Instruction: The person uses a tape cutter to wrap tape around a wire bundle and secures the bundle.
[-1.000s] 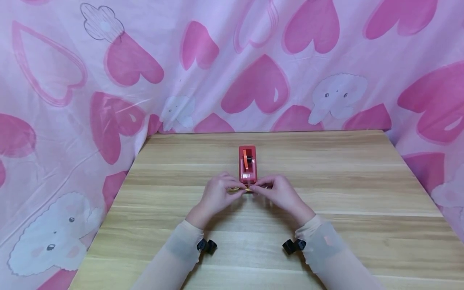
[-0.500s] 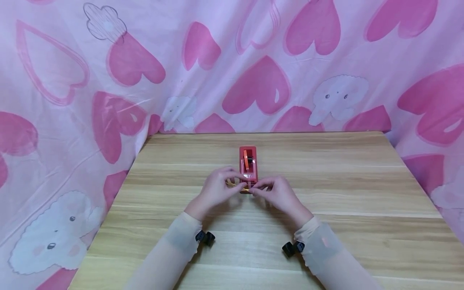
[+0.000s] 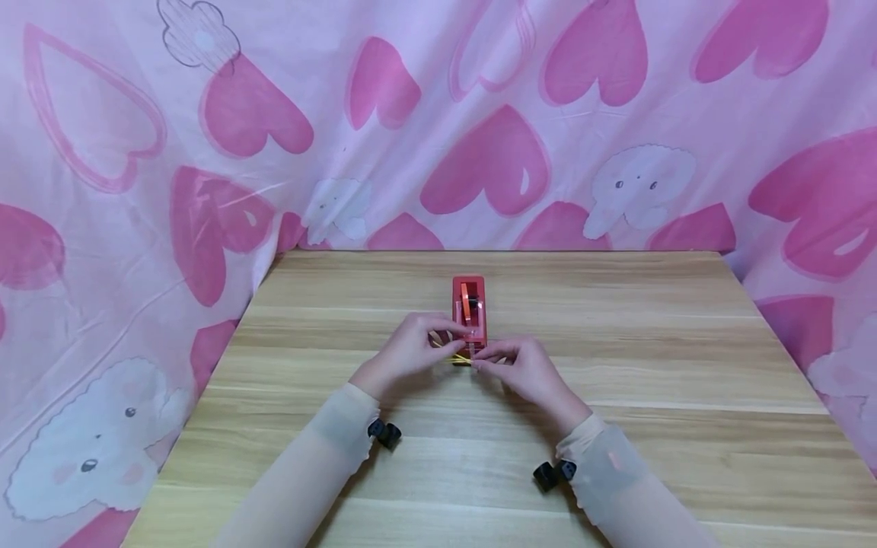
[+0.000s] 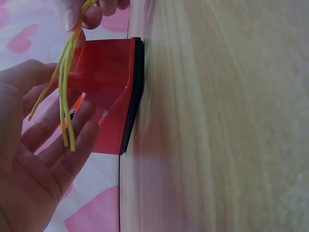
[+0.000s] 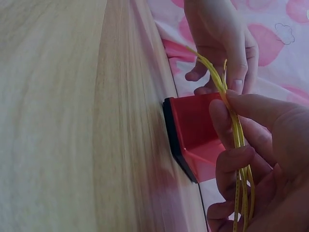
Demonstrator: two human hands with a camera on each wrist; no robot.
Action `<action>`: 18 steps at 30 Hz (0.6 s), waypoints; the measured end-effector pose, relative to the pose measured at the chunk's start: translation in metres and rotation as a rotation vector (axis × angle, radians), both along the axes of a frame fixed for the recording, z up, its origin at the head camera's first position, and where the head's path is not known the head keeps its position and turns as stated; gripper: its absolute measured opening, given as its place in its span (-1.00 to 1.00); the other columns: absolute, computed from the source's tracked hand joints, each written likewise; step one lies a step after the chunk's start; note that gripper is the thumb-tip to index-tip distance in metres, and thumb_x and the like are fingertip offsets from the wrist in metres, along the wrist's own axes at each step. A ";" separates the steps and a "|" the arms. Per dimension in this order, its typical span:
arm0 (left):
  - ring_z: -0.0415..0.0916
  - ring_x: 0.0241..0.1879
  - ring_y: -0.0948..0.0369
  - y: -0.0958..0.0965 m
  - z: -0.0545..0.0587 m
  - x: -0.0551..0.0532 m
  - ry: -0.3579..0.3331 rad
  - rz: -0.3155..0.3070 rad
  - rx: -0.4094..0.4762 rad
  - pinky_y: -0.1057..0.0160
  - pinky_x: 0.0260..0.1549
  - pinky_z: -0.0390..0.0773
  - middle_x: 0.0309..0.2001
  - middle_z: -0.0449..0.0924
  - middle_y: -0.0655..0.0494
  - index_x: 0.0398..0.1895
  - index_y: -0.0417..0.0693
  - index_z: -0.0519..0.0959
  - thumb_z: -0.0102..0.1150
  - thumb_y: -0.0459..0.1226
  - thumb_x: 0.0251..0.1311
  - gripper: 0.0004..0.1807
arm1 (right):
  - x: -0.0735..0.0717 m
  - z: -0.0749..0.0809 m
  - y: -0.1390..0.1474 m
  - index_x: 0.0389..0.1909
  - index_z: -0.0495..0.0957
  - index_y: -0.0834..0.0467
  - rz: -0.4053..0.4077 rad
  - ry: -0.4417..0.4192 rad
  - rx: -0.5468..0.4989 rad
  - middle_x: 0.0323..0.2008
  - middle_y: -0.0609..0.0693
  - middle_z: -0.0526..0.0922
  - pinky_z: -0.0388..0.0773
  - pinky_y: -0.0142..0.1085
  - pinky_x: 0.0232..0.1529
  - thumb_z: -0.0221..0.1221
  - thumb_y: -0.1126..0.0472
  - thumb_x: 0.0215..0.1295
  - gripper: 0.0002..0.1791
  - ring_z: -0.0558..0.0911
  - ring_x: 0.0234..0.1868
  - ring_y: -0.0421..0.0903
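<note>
A red tape dispenser (image 3: pixel 469 280) with an orange ring (image 3: pixel 465 301) inside stands at the table's middle. In front of it, my right hand (image 3: pixel 526 369) pinches a bundle of thin yellow cords (image 5: pixel 240 140) between thumb and forefinger; the rest of the bundle runs along the palm. The loose cord ends (image 4: pixel 68 104) point toward my left hand (image 3: pixel 404 350), whose fingers reach around them, spread and gently bent. Its fingertips lie close to the front of the dispenser. A narrow clear strip (image 3: pixel 471 351) shows between the dispenser front and the right fingertips.
The dispenser stands on a wood-grain table (image 3: pixel 678 342). A pink curtain with hearts (image 3: pixel 483 164) hangs behind and along both sides. Small black cameras (image 3: pixel 385 434) sit on both wrists.
My left thumb and fingers have parted from their pinch at the cords, and the left hand has shifted slightly away from me. More of the cord ends shows. The right hand stays nearly in place.
</note>
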State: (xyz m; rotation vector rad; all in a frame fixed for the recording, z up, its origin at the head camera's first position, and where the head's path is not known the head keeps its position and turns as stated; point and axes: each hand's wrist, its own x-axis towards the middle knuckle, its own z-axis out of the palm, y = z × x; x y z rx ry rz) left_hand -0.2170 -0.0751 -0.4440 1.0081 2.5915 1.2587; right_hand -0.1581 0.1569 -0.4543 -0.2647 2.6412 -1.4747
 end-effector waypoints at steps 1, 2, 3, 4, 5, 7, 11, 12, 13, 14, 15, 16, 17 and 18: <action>0.65 -0.20 0.30 0.000 0.000 -0.001 -0.006 -0.003 0.005 0.35 -0.20 0.68 -0.05 0.77 0.25 0.05 0.11 0.77 0.39 -0.21 0.31 -0.74 | 0.000 0.000 0.000 -0.25 0.82 -0.11 0.002 0.002 0.006 -0.20 -0.13 0.80 0.46 -0.34 -0.48 0.46 0.05 0.25 -0.91 0.54 -0.43 -0.10; 0.65 -0.20 0.30 0.000 -0.001 -0.001 -0.010 -0.004 0.010 0.34 -0.19 0.68 -0.05 0.78 0.25 0.03 0.12 0.78 0.39 -0.21 0.31 -0.75 | 0.000 0.000 -0.001 -0.26 0.83 -0.11 0.000 0.002 0.014 -0.22 -0.13 0.80 0.45 -0.34 -0.46 0.46 0.03 0.24 -0.91 0.54 -0.42 -0.09; 0.66 -0.19 0.30 0.000 -0.001 -0.002 -0.013 -0.003 0.012 0.34 -0.19 0.68 -0.05 0.78 0.26 0.02 0.13 0.78 0.39 -0.21 0.31 -0.76 | 0.000 0.000 -0.001 -0.27 0.83 -0.11 -0.004 0.000 0.019 -0.23 -0.13 0.80 0.45 -0.33 -0.42 0.46 0.01 0.24 -0.91 0.53 -0.39 -0.09; 0.66 -0.19 0.29 0.001 0.000 -0.003 -0.018 -0.003 0.013 0.34 -0.20 0.68 -0.06 0.78 0.27 0.02 0.14 0.79 0.39 -0.20 0.31 -0.77 | 0.000 0.001 -0.001 -0.28 0.83 -0.13 -0.011 -0.007 0.020 -0.24 -0.15 0.80 0.45 -0.32 -0.39 0.46 -0.01 0.23 -0.91 0.54 -0.36 -0.09; 0.66 -0.20 0.29 0.002 0.000 -0.004 -0.025 -0.002 0.014 0.33 -0.20 0.69 -0.07 0.78 0.28 0.01 0.15 0.79 0.40 -0.18 0.31 -0.77 | 0.000 0.002 -0.002 -0.29 0.83 -0.14 -0.021 -0.012 0.018 -0.25 -0.16 0.80 0.44 -0.31 -0.37 0.46 -0.03 0.23 -0.90 0.54 -0.35 -0.08; 0.67 -0.22 0.29 0.003 0.002 -0.006 -0.039 -0.006 0.018 0.32 -0.21 0.69 -0.09 0.78 0.30 -0.02 0.16 0.79 0.40 -0.17 0.30 -0.79 | 0.001 0.002 -0.002 -0.32 0.83 -0.16 -0.041 -0.026 0.009 -0.28 -0.18 0.80 0.43 -0.29 -0.35 0.46 -0.08 0.22 -0.89 0.54 -0.35 -0.09; 0.69 -0.28 0.29 0.006 0.002 -0.010 -0.062 -0.030 0.032 0.30 -0.23 0.69 -0.16 0.80 0.31 -0.06 0.13 0.81 0.42 -0.15 0.29 -0.81 | 0.004 0.002 -0.005 -0.37 0.82 -0.16 -0.076 -0.033 -0.012 -0.32 -0.17 0.79 0.40 -0.30 -0.47 0.44 -0.10 0.24 -0.87 0.50 -0.50 -0.11; 0.69 -0.29 0.29 0.007 0.002 -0.011 -0.065 -0.036 0.036 0.29 -0.23 0.69 -0.17 0.80 0.31 -0.07 0.12 0.81 0.42 -0.15 0.29 -0.82 | 0.005 0.002 -0.005 -0.37 0.82 -0.15 -0.082 -0.023 -0.010 -0.33 -0.17 0.79 0.39 -0.31 -0.51 0.44 -0.09 0.24 -0.87 0.49 -0.53 -0.13; 0.69 -0.30 0.30 0.007 0.002 -0.011 -0.066 -0.038 0.036 0.30 -0.24 0.69 -0.18 0.80 0.31 -0.09 0.11 0.81 0.42 -0.15 0.29 -0.83 | 0.005 0.001 -0.006 -0.38 0.82 -0.15 -0.087 -0.007 -0.003 -0.32 -0.17 0.79 0.40 -0.32 -0.51 0.45 -0.08 0.23 -0.87 0.49 -0.52 -0.15; 0.69 -0.30 0.31 0.008 0.002 -0.012 -0.066 -0.040 0.034 0.30 -0.24 0.69 -0.20 0.80 0.32 -0.10 0.12 0.81 0.42 -0.14 0.29 -0.84 | 0.006 0.001 -0.007 -0.38 0.82 -0.14 -0.093 0.011 0.006 -0.33 -0.17 0.79 0.39 -0.32 -0.53 0.47 -0.07 0.21 -0.88 0.49 -0.53 -0.15; 0.68 -0.31 0.31 0.008 0.003 -0.013 -0.063 -0.037 0.030 0.30 -0.25 0.69 -0.21 0.79 0.33 -0.12 0.13 0.82 0.42 -0.14 0.29 -0.85 | 0.006 0.001 -0.008 -0.38 0.82 -0.14 -0.100 0.030 0.017 -0.33 -0.17 0.79 0.40 -0.33 -0.53 0.48 -0.06 0.20 -0.89 0.50 -0.53 -0.16; 0.68 -0.32 0.31 0.009 0.003 -0.013 -0.063 -0.032 0.026 0.30 -0.27 0.69 -0.23 0.79 0.34 -0.14 0.14 0.82 0.43 -0.13 0.28 -0.86 | 0.007 0.001 -0.008 -0.38 0.82 -0.15 -0.108 0.046 0.027 -0.33 -0.18 0.79 0.42 -0.33 -0.52 0.49 -0.06 0.18 -0.90 0.51 -0.51 -0.16; 0.67 -0.34 0.31 0.010 0.004 -0.014 -0.060 -0.025 0.020 0.30 -0.28 0.68 -0.25 0.79 0.36 -0.16 0.16 0.82 0.44 -0.13 0.27 -0.87 | 0.007 0.001 -0.009 -0.38 0.82 -0.16 -0.118 0.061 0.038 -0.33 -0.20 0.80 0.43 -0.33 -0.48 0.50 -0.05 0.17 -0.90 0.53 -0.46 -0.16; 0.66 -0.35 0.31 0.010 0.005 -0.014 -0.058 -0.019 0.014 0.31 -0.29 0.68 -0.26 0.78 0.38 -0.17 0.18 0.82 0.44 -0.12 0.26 -0.88 | 0.007 0.002 -0.010 -0.39 0.82 -0.17 -0.129 0.071 0.048 -0.33 -0.21 0.80 0.44 -0.33 -0.44 0.51 -0.05 0.15 -0.91 0.53 -0.42 -0.16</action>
